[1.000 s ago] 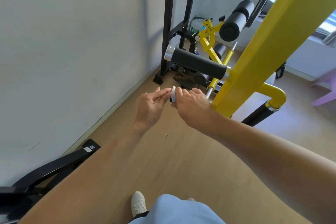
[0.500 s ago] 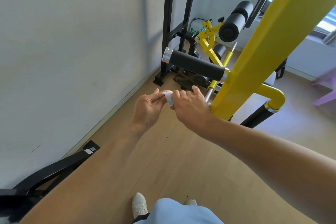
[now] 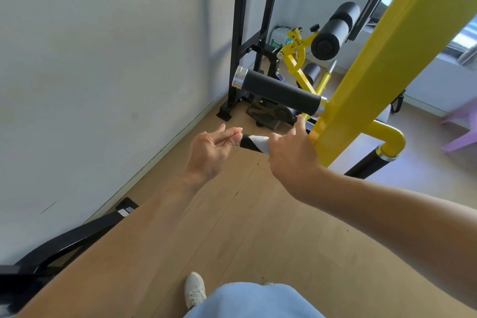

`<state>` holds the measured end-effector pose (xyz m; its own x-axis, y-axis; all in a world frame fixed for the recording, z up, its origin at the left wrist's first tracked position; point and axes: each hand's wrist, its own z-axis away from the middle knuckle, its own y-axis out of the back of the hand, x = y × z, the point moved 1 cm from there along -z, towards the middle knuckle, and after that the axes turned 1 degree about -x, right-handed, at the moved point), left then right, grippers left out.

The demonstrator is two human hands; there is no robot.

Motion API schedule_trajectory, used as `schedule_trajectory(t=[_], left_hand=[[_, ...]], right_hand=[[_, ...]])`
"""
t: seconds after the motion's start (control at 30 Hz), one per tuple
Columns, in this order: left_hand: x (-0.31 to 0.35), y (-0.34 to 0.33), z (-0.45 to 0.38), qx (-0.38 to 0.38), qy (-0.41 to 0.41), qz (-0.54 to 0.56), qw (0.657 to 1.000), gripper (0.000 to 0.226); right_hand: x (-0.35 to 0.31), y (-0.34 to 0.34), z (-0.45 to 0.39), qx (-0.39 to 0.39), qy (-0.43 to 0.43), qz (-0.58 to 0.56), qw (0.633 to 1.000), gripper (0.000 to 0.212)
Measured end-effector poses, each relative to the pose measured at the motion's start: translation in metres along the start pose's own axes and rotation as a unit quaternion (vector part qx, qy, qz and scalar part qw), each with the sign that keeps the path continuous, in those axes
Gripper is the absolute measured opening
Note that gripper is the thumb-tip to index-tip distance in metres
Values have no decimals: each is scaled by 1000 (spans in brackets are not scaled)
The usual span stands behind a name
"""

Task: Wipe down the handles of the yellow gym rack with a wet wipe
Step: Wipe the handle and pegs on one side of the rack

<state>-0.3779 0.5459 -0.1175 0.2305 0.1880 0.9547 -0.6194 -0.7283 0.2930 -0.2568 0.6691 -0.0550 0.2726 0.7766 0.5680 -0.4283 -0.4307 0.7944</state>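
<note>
The wet wipe (image 3: 259, 142) sits just right of the frame's centre, a white fold wrapped over a short black handle (image 3: 246, 142) that juts leftward from the yellow rack upright (image 3: 371, 64). The right hand (image 3: 291, 155) is closed around wipe and handle together, its fingers curled over the top with the thumb lifted toward the upright; only a strip of white shows at the hand's left edge. The handle's long axis runs almost level across the picture, from the upright on the right to its free tip on the left, so the wiping stroke looks set to travel along that line, leftward away from the upright.

The left hand (image 3: 215, 148) waits at that free tip, palm turned up, fingers loosely bunched and holding nothing, their ends just beside or touching the end of the handle; which of the two I cannot tell. The right hand is plainly the nearer one to the work, being already on it.

Above, in the upper middle, a longer black grip (image 3: 278, 91) with a silver end cap lies roughly parallel to the first and is bare of any wipe. At the right edge a curved yellow tube ends in another black handle (image 3: 366, 166) slanting down toward the wooden floor (image 3: 232, 227). Both seem left to do, so the task appears in its early part.
</note>
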Motion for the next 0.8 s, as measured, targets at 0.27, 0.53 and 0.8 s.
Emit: schedule_trajectory(t=[0.27, 0.53, 0.8], left_hand=[[5, -1, 5, 7, -4, -24, 1000, 27], [8, -1, 5, 22, 13, 5, 1000, 26], [6, 0, 7, 5, -11, -30, 999, 27]], right_hand=[[-28, 4, -23, 74, 52, -136, 987, 45], [2, 8, 17, -31, -4, 88, 996, 35], [-26, 12, -9, 76, 21, -102, 992, 30]])
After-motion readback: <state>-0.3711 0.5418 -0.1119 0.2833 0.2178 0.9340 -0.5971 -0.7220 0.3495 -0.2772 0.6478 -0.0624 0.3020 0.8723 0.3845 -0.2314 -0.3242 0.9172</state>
